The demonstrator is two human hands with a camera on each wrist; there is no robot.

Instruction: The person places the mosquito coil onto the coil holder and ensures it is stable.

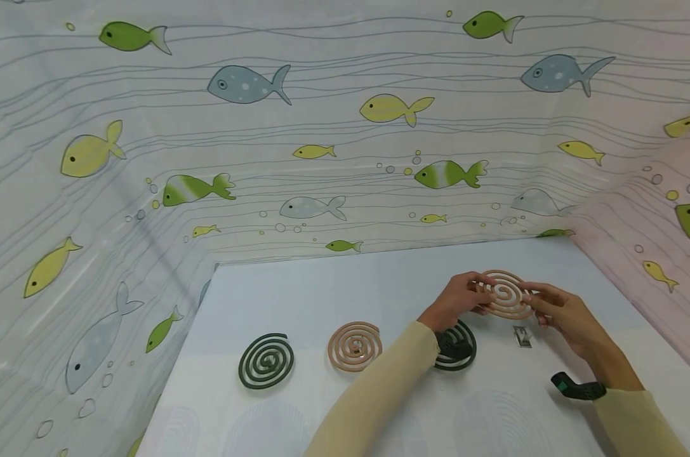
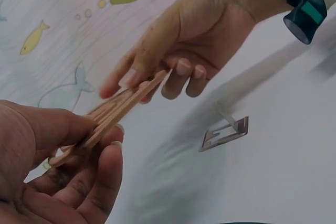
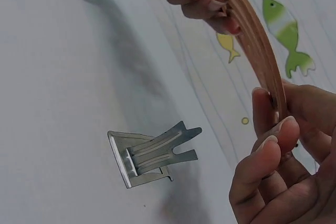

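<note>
A brown mosquito coil (image 1: 505, 294) is held up between both hands above the right part of the table. My left hand (image 1: 460, 296) pinches its left edge between thumb and fingers. On the opposite edge, my right hand (image 1: 562, 312) pinches it the same way. Seen edge-on in the left wrist view, the coil (image 2: 113, 116) is tilted. Below it on the table stands a small metal coil stand (image 3: 152, 156), its forked tongue bent upward. A dark green coil (image 1: 456, 362) lies under the left forearm, partly hidden by the wrist and its dark band.
To the left on the white table (image 1: 276, 285) lie another dark green coil (image 1: 266, 361) and a brown coil (image 1: 354, 346), the latter with metal showing at its centre. A fish-patterned sheet (image 1: 322, 178) rises behind and at both sides. A dark band (image 1: 577, 387) circles the right wrist.
</note>
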